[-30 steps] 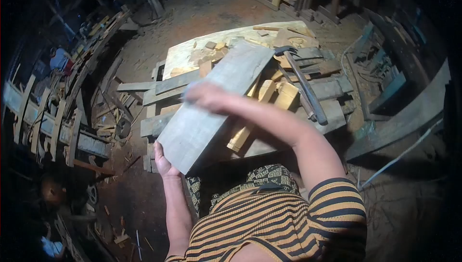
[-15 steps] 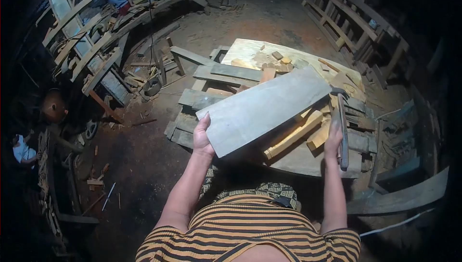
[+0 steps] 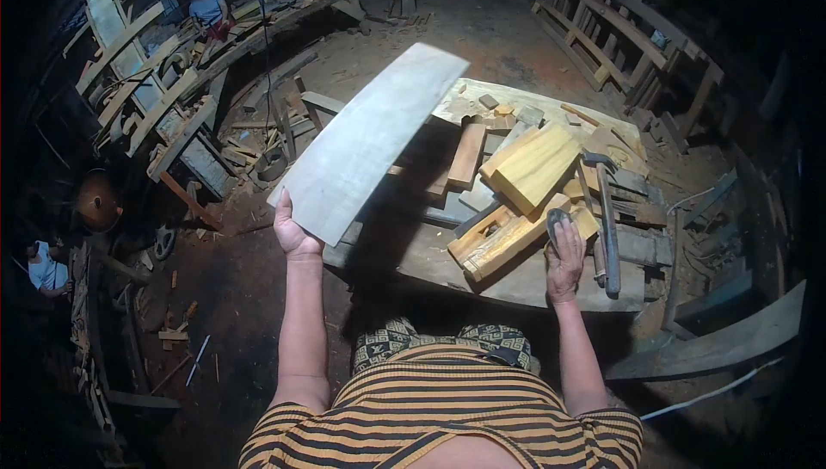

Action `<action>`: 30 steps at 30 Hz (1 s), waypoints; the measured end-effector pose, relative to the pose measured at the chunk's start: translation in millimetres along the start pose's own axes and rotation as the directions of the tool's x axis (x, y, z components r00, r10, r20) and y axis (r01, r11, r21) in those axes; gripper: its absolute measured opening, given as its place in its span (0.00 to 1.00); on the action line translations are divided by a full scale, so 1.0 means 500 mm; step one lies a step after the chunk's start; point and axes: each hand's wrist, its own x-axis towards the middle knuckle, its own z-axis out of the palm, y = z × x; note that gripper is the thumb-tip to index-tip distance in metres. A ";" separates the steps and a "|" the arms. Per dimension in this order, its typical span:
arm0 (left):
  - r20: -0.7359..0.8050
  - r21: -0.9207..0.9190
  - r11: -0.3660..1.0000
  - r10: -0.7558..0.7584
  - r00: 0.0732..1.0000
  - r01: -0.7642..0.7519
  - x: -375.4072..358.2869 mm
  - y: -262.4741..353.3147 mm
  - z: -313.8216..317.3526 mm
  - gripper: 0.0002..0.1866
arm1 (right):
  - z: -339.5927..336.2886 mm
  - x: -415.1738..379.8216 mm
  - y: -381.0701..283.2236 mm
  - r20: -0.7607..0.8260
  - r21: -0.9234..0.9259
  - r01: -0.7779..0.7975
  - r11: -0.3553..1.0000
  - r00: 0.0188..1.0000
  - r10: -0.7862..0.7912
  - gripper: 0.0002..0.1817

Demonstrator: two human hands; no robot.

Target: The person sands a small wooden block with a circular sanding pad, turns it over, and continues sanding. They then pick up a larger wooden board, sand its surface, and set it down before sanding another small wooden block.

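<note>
A wide pale board [image 3: 374, 138] is held up at the left by my left hand [image 3: 294, 230], its thumb on top near the lower end. Over the workbench [image 3: 413, 258], my right hand [image 3: 565, 264] rests its fingertips on a small dark rounded object [image 3: 557, 221] at the end of a wooden plane-like block [image 3: 503, 241]. Whether the fingers grip that object is unclear. Just right of this hand lies a hammer [image 3: 609, 228]. Behind the plane-like block sits a thick yellow wood block [image 3: 535, 166]. A reddish wood piece [image 3: 467, 155] lies to its left.
Timber is piled on a long bench [image 3: 249, 39] at the upper left, where a person [image 3: 206, 9] sits. Another person [image 3: 45, 269] is at the far left. Wooden frames [image 3: 611, 26] stand at the upper right. A curved plank [image 3: 731, 340] is at the lower right.
The pale board has swung left and up with my left hand, uncovering the blocks. My right hand has moved left from beside the hammer onto the dark object.
</note>
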 end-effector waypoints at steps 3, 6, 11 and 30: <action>-0.211 0.124 0.988 0.113 0.971 -0.088 0.000 -0.002 -0.017 0.25 | 0.008 -0.005 0.002 0.025 -0.086 0.013 0.996 1.000 -0.011 0.24; -0.269 0.126 0.985 0.147 0.952 -0.117 0.012 -0.005 -0.095 0.26 | 0.005 -0.004 -0.002 0.043 -0.128 0.011 0.992 0.999 -0.006 0.25; -0.406 0.155 0.978 0.192 0.894 -0.139 0.001 -0.036 -0.187 0.25 | 0.003 -0.010 -0.006 0.076 -0.179 -0.006 0.984 0.997 0.020 0.26; 0.122 0.881 -0.426 0.623 0.772 0.204 -0.046 -0.050 -0.134 0.48 | 0.009 -0.014 -0.007 0.049 -0.176 -0.076 0.981 0.995 0.086 0.25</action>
